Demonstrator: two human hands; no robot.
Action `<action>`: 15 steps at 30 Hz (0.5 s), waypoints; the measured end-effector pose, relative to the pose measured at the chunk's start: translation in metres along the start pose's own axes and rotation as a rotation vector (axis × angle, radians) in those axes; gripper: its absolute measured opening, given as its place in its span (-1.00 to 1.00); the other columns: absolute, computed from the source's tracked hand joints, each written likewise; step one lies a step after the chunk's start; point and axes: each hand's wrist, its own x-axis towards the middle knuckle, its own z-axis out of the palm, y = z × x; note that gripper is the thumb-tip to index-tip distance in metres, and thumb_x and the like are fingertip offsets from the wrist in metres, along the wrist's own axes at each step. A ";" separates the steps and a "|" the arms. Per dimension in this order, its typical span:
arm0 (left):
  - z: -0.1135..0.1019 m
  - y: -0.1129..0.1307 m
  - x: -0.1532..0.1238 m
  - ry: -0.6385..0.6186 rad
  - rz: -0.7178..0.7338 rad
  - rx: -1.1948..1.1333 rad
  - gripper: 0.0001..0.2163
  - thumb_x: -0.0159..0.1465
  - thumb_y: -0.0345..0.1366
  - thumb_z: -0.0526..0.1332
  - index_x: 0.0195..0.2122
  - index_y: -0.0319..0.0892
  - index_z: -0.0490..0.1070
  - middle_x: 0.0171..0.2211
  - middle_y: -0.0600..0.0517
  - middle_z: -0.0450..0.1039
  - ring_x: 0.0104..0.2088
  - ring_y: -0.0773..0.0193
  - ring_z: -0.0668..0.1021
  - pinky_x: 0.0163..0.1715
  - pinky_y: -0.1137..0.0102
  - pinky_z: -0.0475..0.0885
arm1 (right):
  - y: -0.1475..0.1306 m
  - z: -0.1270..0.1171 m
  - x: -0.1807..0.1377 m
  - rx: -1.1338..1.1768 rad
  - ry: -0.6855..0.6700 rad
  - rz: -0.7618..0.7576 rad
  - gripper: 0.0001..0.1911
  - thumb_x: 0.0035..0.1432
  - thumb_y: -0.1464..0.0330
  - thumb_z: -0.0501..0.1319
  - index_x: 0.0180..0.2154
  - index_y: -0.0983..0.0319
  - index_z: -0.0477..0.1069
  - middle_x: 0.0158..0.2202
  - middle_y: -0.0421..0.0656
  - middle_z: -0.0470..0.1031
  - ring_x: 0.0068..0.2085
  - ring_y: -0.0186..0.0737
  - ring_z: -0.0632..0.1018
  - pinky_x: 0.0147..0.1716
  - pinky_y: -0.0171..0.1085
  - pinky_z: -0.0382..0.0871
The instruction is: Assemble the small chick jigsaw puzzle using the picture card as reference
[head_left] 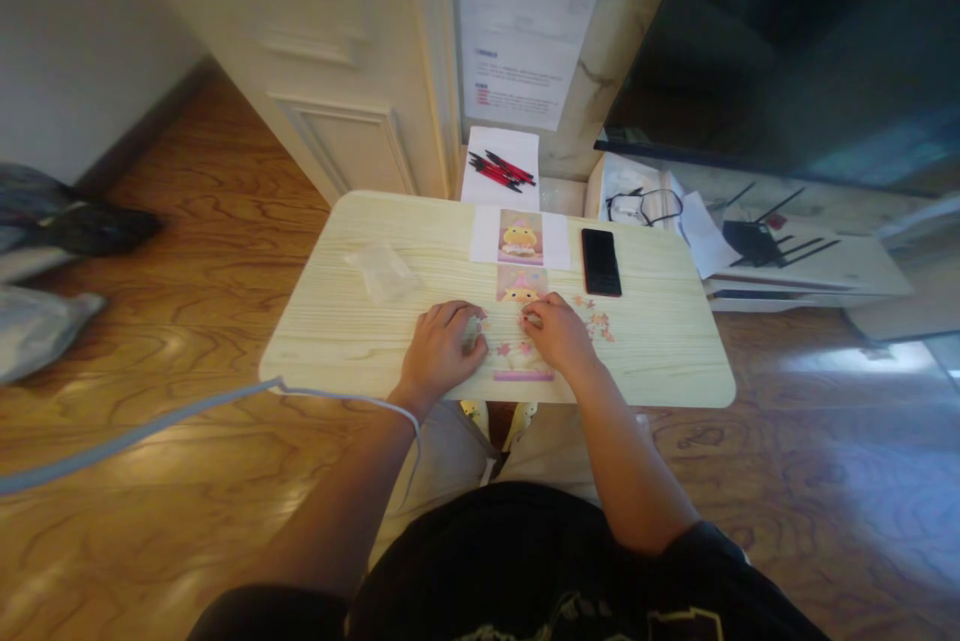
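Observation:
A partly assembled jigsaw puzzle [521, 284] lies on the small wooden-topped table [337, 341], its top section showing a yellow cartoon character. A separate purple strip [523, 376] of the puzzle is near the front edge. My right hand [559, 333] is just below the joined section, fingertips pinched on a small puzzle piece, mostly hidden by the fingers. Resting on the tabletop at the puzzle's left, my left hand [444, 349] has curved fingers with the thumb apart, around a few loose pieces. More pink loose pieces [598, 323] are scattered right of my right hand.
Behind the puzzle lies a printed reference picture [521, 237] on white paper. A phone [601, 262] is at the right, a clear plastic bag [384, 271] at the left. Red pens [501, 171] lie beyond the table. A grey cable [225, 401] crosses my left forearm.

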 end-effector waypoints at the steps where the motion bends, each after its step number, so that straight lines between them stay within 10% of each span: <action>1: 0.000 0.000 0.000 0.001 -0.002 0.000 -0.66 0.31 -0.25 0.21 0.11 -0.07 0.45 0.10 -0.09 0.51 0.12 -0.03 0.49 0.13 0.07 0.37 | 0.000 0.000 0.002 0.010 -0.016 -0.004 -0.87 0.35 0.32 0.30 -0.12 0.17 0.62 -0.06 -0.10 0.49 -0.08 -0.19 0.56 0.03 -0.26 0.38; 15: 0.001 0.006 0.002 -0.013 0.016 0.006 -0.61 0.34 -0.19 0.21 0.18 -0.07 0.43 0.20 -0.10 0.47 0.21 -0.05 0.46 0.21 0.04 0.34 | 0.053 -0.028 0.013 0.341 0.043 0.152 -0.89 0.23 0.45 0.27 -0.24 0.20 0.59 -0.27 -0.18 0.66 -0.25 -0.23 0.59 -0.20 -0.28 0.38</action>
